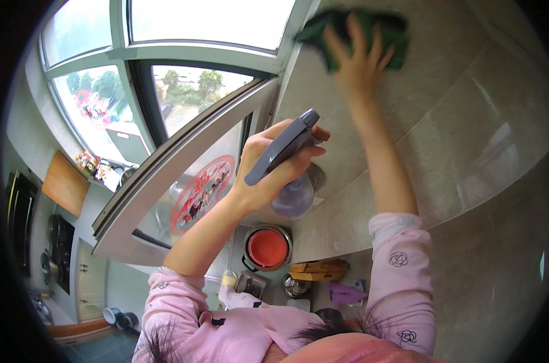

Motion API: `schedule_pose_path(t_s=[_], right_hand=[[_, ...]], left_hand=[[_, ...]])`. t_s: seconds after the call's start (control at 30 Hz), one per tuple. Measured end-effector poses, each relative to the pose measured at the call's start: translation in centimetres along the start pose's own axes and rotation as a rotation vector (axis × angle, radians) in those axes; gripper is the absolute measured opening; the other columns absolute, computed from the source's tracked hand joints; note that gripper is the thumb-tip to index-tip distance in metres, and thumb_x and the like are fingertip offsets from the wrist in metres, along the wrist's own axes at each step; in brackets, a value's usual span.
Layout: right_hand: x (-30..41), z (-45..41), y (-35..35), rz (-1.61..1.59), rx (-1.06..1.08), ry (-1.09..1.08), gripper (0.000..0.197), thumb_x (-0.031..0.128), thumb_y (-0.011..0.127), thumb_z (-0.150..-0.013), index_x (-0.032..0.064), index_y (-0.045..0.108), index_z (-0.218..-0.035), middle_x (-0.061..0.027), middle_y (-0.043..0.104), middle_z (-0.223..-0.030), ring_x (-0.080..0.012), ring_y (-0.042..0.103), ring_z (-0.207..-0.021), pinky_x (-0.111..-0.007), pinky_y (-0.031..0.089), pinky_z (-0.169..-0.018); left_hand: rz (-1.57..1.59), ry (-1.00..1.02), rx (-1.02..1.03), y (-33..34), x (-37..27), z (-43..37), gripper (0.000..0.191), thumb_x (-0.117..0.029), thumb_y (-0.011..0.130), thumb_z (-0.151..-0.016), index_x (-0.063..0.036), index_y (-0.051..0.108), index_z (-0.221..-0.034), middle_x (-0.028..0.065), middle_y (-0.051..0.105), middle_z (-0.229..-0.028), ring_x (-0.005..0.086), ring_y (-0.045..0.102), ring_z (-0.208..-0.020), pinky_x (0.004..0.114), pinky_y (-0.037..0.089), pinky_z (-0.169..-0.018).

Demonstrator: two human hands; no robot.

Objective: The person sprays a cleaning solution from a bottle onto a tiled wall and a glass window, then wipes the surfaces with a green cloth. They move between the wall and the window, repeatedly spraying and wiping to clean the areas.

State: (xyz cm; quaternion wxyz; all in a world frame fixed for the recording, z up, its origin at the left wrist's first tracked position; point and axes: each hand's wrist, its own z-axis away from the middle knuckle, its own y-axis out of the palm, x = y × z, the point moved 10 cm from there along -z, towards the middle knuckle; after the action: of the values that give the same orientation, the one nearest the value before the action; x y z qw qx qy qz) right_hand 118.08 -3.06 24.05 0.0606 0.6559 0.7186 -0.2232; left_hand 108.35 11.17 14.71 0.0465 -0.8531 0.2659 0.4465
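Note:
My left hand [267,170] is wrapped around the neck of a spray bottle with a grey trigger head [283,145]. Below the fingers its clear, purplish body [294,198] shows. Higher up, my right hand [358,63] lies with spread fingers over a dark green cloth [394,54], pressing it against the beige tiled wall [437,90]. Both the cloth and that hand are blurred. The cloth's left end reaches close to the window frame [289,45].
An open window sash [165,149] with a red round decal [202,195] juts out beside my left arm. Below stand a pot holding a red basin [268,247], a metal kettle [297,286] and a purple item [347,292]. A stove [60,249] and wooden board [66,183] are at left.

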Motion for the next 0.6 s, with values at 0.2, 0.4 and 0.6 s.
schedule_pose_path(t_s=[0.2,0.4,0.6], right_hand=[[2.5,12.9,3.0,0.034,0.287,-0.351,0.046,0.032,0.061,-0.079,0.0403,0.060,-0.125,0.0079,0.034,-0.152,-0.0352,0.046,-0.121,-0.072,0.028,-0.102],[-3.0,-3.9,-0.6,0.016,0.090,-0.148,0.055,0.003,0.057,-0.081,0.0365,0.060,-0.125,0.0089,0.034,-0.151,-0.0344,0.053,-0.109,-0.070,0.027,-0.105],[-2.6,-13.4,-3.0,0.011,0.134,-0.303,0.046,0.007,0.060,-0.082,0.0252,0.062,-0.124,-0.0040,0.034,-0.150,-0.0392,0.032,-0.134,-0.063,0.022,-0.110]], left_hand=[[0.055,0.012,0.051,-0.2,-0.4,-0.5,0.032,-0.007,0.056,-0.083,0.0076,0.061,-0.112,0.0110,0.065,-0.107,0.0169,0.064,-0.098,0.028,0.050,-0.084],[0.086,0.049,0.050,-0.1,-3.5,-1.7,0.035,-0.006,0.056,-0.081,0.0076,0.061,-0.113,0.0127,0.065,-0.110,0.0193,0.067,-0.098,0.028,0.051,-0.083],[0.144,0.089,0.089,1.1,-5.4,-2.8,0.038,-0.008,0.055,-0.079,0.0093,0.060,-0.112,0.0143,0.065,-0.111,0.0216,0.067,-0.098,0.030,0.052,-0.087]])
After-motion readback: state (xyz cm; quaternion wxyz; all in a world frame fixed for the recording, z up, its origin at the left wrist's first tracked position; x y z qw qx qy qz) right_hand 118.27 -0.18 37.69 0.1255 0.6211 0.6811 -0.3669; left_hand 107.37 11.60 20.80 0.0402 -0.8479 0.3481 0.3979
